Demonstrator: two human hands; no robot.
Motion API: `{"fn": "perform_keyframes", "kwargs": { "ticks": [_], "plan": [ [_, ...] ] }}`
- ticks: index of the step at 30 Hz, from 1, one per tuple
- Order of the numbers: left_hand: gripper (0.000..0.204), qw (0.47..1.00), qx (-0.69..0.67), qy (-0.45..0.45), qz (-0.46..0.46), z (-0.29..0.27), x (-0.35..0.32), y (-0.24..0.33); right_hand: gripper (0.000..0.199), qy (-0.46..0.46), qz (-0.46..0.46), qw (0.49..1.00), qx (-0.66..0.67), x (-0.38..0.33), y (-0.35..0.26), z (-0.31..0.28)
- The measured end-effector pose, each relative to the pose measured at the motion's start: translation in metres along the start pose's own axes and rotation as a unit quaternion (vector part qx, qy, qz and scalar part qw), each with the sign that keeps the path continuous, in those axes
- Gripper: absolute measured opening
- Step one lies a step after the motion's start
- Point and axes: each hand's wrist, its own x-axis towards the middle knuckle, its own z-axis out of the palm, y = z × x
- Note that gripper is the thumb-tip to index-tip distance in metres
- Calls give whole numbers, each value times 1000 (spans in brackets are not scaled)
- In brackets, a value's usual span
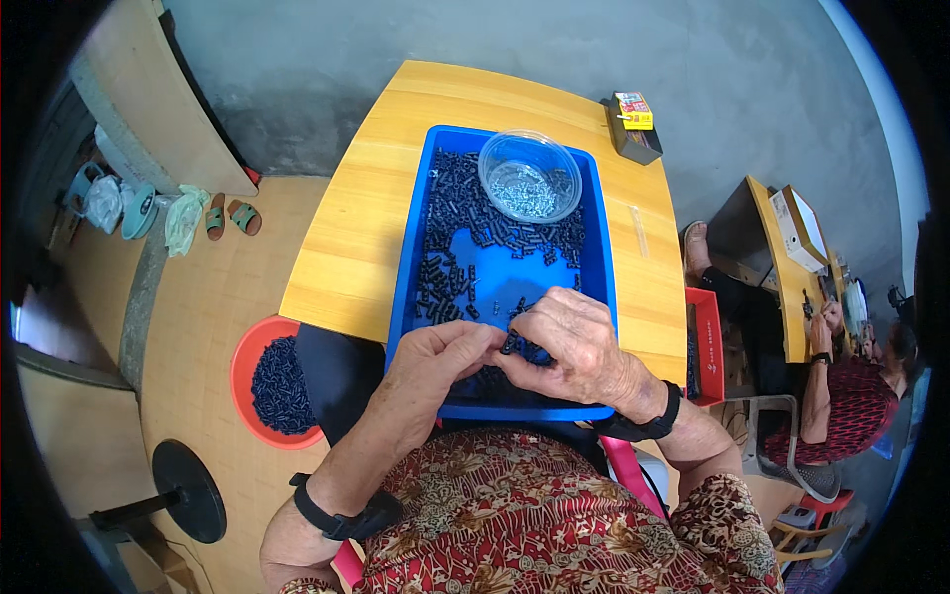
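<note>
Both my hands meet over the near part of a blue plastic tray (606, 228). My right hand (574, 342) is closed around a small black plastic piece (510, 343), pinched at the fingertips. Against it comes my left hand (440, 358), thumb and fingers pressed together; whatever they pinch is too small or hidden to name. Many similar small black pieces (455, 203) lie loose in the tray, heaped at the far end and left side. A round clear tub (569, 203) holding small silvery metal parts (524, 193), apparently screws, sits on the heap.
The tray extends over the near edge of a yellow wooden table (346, 228). A red-orange basin (240, 396) of dark pieces stands on the floor at left. At right are a red crate (711, 346) and another person (836, 416) at a desk. A dark box (633, 144) sits far right.
</note>
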Motion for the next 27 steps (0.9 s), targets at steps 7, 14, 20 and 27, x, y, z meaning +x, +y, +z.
{"fn": "perform_keyframes", "kwargs": {
  "ticks": [7, 14, 20, 27],
  "plan": [
    [33, 1000, 12, -2, 1, 1, -1, 2, 27, -3, -28, 1000, -13, 1, -2, 1],
    [22, 998, 57, -19, 31, -1, -5, 3, 27, -29, -56, 998, -26, 2, -8, 1],
    [14, 989, 84, 53, 109, -17, -32, 30, 42, -64, -49, 996, -39, 10, -14, -3],
    [11, 904, 96, 357, 213, -136, -83, 32, 23, -54, -41, 995, -78, 2, 3, -7]
  ]
}}
